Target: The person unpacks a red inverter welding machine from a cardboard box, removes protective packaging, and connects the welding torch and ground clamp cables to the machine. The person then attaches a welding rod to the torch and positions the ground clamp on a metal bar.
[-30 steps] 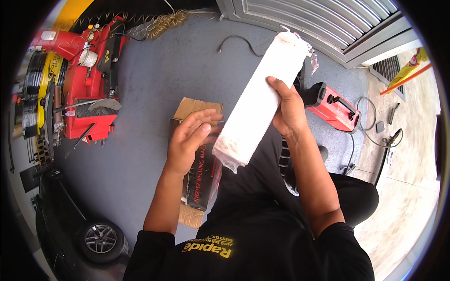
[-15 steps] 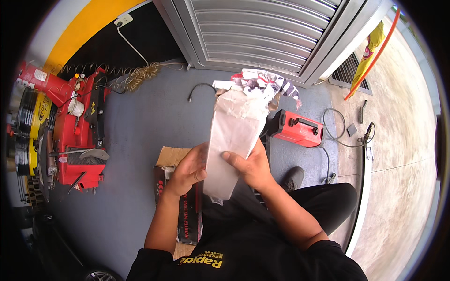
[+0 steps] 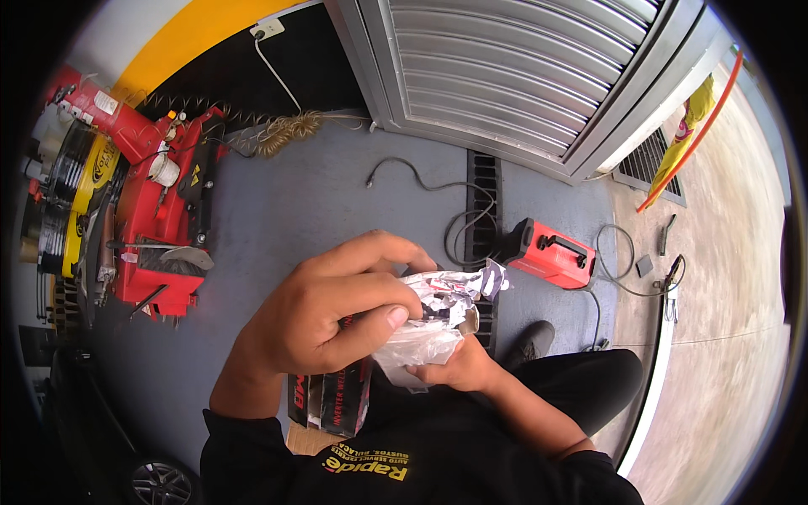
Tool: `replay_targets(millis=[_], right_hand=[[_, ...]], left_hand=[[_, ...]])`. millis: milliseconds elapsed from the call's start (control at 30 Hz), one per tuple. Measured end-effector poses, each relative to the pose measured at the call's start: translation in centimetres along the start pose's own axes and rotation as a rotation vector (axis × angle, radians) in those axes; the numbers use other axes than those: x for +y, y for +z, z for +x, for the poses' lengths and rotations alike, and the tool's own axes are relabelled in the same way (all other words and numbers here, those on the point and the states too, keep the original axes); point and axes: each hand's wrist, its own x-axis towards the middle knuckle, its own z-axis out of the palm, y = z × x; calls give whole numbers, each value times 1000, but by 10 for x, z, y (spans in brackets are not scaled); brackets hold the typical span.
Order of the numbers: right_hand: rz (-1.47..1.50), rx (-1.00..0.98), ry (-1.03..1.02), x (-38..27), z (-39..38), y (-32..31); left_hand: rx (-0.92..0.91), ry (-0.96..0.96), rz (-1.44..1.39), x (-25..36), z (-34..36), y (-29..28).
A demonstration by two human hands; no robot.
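Note:
A pale, long package [image 3: 414, 347] in clear plastic is in front of my chest, its top end turned up toward me. Crumpled white printed wrapping [image 3: 454, 288] sticks out of that end. My right hand [image 3: 461, 367] is closed around the package lower down, thumb on its near side. At the top, my left hand [image 3: 332, 307] has its thumb and index finger closed on the crumpled wrapping, while the other fingers arch over it. Most of the package's length is hidden below the wrapping and hands, and what is inside cannot be made out.
A black cardboard box [image 3: 337, 400] lies by my left side. Ahead to the right a red welding machine [image 3: 551, 255] stands on the floor, near a dark cable [image 3: 421, 175] and a floor grate [image 3: 484, 168]. Red workshop equipment [image 3: 156, 227] is at left; a louvered metal door [image 3: 522, 71] is at the back.
The package has tipped from lying lengthwise in view to end-on toward me. My left hand has moved from its side up to the crumpled wrapping. The view has shifted slightly.

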Motion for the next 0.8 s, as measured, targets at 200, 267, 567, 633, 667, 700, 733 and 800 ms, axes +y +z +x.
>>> replay_targets(millis=[200,267,567,633,667,700,733,800], right_hand=[[98,-59,104,-3,0,1],[109,-80,121,-3,1,-2],[12,-88,68,-5,3,-6],[13,-100,55,-5,4,-8],[-7,-102,91,-5,4,-8],[-12,-100,83,-5,5,-8],[-17,-99,75,-4,6,-9],[34,-101,146,-3,7,-10]], left_hand=[[-96,-28,258,25,4,-11],[-108,-24,296,28,6,-11],[-136,36,396,23,25,-7],[-124,43,417,23,28,-5],[-129,32,418,23,28,-5],[-142,16,431,23,28,-5],[-140,17,441,22,28,-6],[-56,-40,226,17,33,-7]])
